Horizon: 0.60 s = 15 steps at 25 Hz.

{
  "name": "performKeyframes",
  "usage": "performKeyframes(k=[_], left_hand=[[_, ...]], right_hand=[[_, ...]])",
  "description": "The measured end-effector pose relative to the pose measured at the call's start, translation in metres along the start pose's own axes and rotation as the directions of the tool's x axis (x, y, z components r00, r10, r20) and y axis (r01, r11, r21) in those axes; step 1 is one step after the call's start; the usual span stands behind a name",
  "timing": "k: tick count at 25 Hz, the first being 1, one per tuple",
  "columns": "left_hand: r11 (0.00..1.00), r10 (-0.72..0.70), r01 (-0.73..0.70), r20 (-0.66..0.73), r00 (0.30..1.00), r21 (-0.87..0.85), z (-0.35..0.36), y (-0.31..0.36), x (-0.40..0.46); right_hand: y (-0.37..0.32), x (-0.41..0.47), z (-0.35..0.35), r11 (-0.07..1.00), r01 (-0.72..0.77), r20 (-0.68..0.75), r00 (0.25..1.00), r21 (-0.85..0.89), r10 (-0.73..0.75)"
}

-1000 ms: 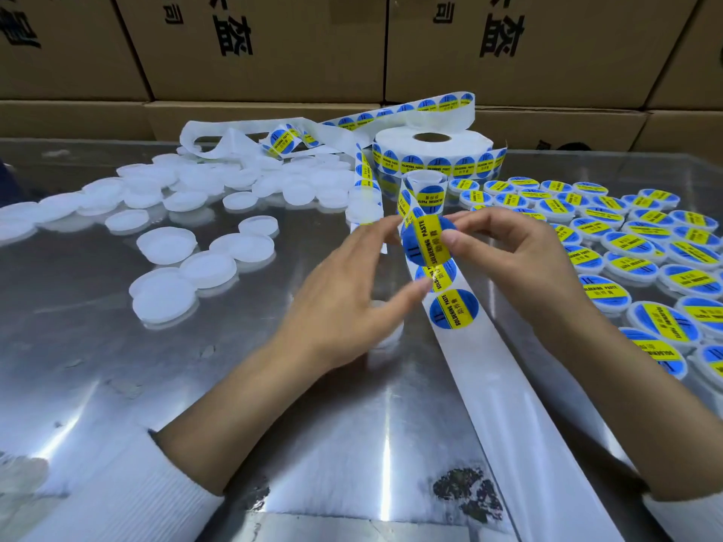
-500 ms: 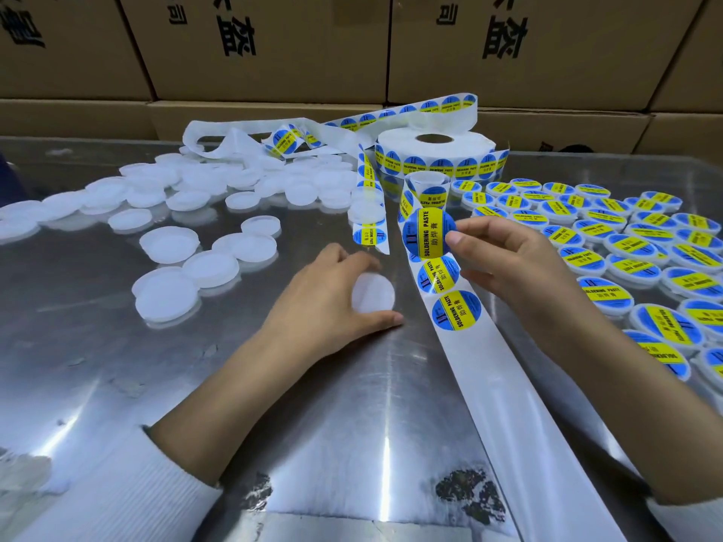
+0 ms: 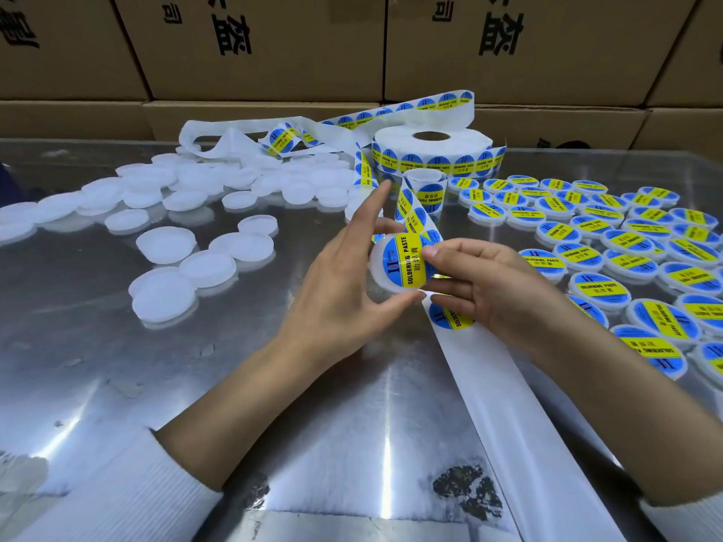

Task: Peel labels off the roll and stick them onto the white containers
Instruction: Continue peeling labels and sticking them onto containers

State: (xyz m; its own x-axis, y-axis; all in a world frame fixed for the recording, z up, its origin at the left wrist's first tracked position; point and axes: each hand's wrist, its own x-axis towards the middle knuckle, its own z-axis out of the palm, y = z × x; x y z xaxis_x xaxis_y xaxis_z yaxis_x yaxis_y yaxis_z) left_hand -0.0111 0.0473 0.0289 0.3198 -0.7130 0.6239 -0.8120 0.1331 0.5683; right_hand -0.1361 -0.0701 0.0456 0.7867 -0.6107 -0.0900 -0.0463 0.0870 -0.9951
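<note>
So the left hand (image 3: 344, 291) has one white container (image 3: 395, 264) lifted off the table (image 3: 195, 385) and tipped toward the camera, thumb under the rim and fingers behind, index finger sticking straight up out of the way. Makes sense: holding it up gives a flat target right in front of the eyes. The right hand (image 3: 481, 283) is curled over it, thumb pressing the blue-and-yellow label (image 3: 407, 260) down onto the lid, other fingers tucked behind. The label looks mostly seated, sitting a bit rotated.

The roll (image 3: 430, 150) sits at the back with its strip (image 3: 528, 444) running down between the arms, so the next label (image 3: 450, 316) is right under the right hand. Blank ones (image 3: 168, 244) are piled left, finished ones (image 3: 598, 287) lined up right, a neat left-to-right flow.

Versus half a second back: then the left hand was flat on the table around the blank container and the right was pinching the peeled label in the air above the strip. Now the container is up and the label is on it.
</note>
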Motion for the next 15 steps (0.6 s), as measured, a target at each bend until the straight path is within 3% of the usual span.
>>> performKeyframes(k=[15], left_hand=[[0.998,0.066,-0.066,-0.015,0.998,-0.017,-0.0006,0.0014,0.0001]], right_hand=[[0.0009,-0.0017,0.0068,0.994,0.093,-0.066,0.993,-0.057,-0.097]])
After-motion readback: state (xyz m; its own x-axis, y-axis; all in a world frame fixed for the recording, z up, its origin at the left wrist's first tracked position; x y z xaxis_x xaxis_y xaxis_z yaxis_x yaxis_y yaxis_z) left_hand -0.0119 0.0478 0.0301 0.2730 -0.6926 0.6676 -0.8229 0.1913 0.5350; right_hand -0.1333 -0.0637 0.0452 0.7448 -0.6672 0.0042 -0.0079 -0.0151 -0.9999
